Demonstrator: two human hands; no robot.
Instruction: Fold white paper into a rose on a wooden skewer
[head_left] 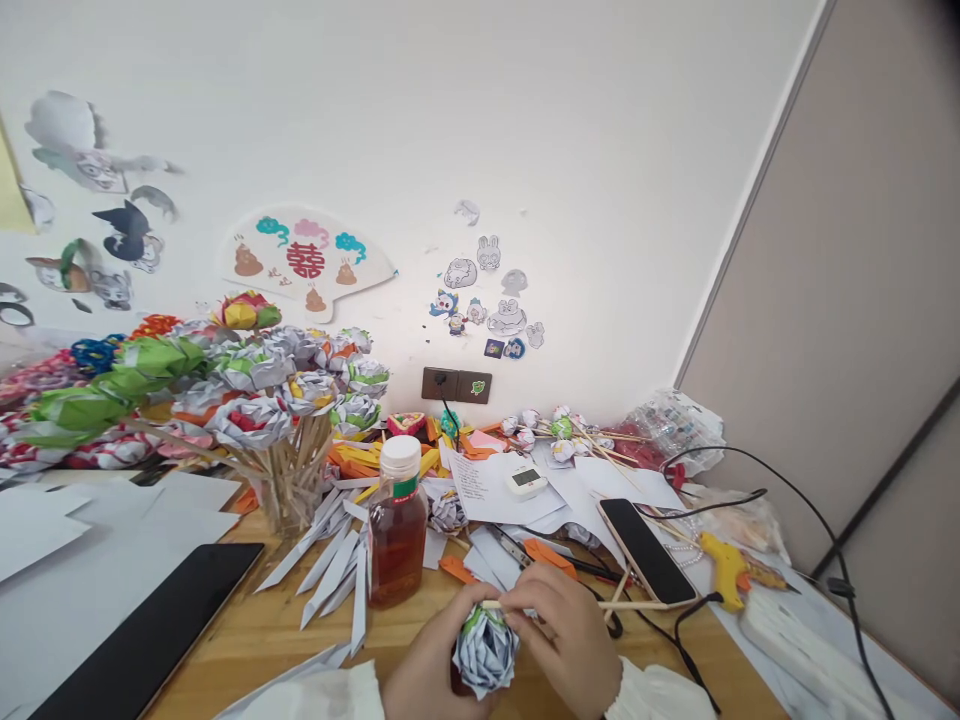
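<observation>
My left hand [426, 668] cups a folded paper flower [485, 650] made of printed white paper, low in the middle of the view. My right hand [568, 632] is closed on its top, pinching a thin wooden stick [637, 604] that runs to the right from the flower. Both hands hover just above the wooden table [255, 630].
A capped bottle of amber liquid [397, 530] stands just beyond my hands. A bunch of paper flowers on sticks [277, 400] sits in a glass at left, with folded paper strips [330, 575]. A phone [646, 548], yellow glue gun [726, 570], cables and a dark tablet [142, 640] lie around.
</observation>
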